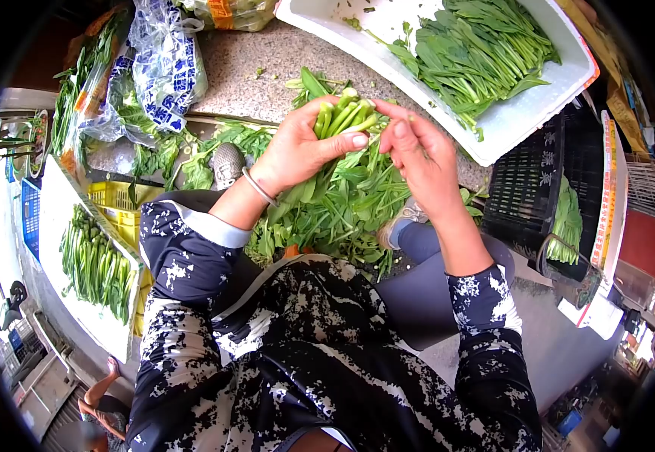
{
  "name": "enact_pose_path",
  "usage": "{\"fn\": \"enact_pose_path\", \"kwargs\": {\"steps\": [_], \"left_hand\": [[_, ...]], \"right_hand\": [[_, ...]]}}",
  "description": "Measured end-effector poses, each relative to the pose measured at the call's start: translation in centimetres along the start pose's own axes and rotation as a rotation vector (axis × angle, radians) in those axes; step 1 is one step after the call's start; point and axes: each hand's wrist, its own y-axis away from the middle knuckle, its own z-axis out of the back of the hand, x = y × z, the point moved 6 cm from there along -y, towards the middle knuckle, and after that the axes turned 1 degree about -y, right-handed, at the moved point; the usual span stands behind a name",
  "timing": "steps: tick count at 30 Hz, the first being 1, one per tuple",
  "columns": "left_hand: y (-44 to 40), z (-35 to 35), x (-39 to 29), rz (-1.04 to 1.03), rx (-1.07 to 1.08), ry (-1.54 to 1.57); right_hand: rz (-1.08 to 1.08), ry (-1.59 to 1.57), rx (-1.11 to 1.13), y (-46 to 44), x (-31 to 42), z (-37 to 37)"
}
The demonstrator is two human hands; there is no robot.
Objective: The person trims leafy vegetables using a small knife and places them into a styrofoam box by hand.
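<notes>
My left hand [305, 147], with a bracelet at the wrist, is wrapped round a small bunch of green stems [345, 117], their cut ends pointing up. Close to the right side of the bunch is my right hand [418, 151], its fingers curled and thumb near the index finger. Whether a small piece is between those fingers, I cannot make out. Below my hands, loose leafy greens [342, 207] lie heaped on the ground between my feet.
A white foam box [486, 151] with leafy bunches is at the upper right, beside a black crate [527, 181]. On the left are another white box [64, 271] of stems, a yellow crate [113, 194] and plastic bags [165, 68]. A person [101, 407] is at the lower left.
</notes>
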Motion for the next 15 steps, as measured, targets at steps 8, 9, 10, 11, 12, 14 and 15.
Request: {"fn": "enact_pose_path", "kwargs": {"steps": [8,9,10,11,12,14,15], "left_hand": [[0.1,0.4,-0.1,0.021,0.007,0.023],[0.2,0.4,-0.1,0.016,0.003,0.040],[0.2,0.4,-0.1,0.017,0.004,0.041],[0.3,0.3,-0.2,0.021,0.007,0.050],[0.3,0.2,-0.2,0.025,0.009,0.059],[0.4,0.4,-0.1,0.058,0.025,0.051],[0.5,0.4,0.0,0.093,0.041,0.042]], "right_hand": [[0.057,-0.019,0.116,0.6,-0.2,-1.7],[0.088,-0.009,0.099,0.6,-0.1,-1.7],[0.087,-0.009,0.098,0.5,-0.1,-1.7],[0.078,0.002,0.098,0.5,-0.1,-1.6],[0.070,0.013,0.097,0.5,-0.1,-1.6],[0.058,0.048,0.096,0.5,0.1,-1.4],[0.047,0.083,0.093,0.5,0.2,-1.4]]}}
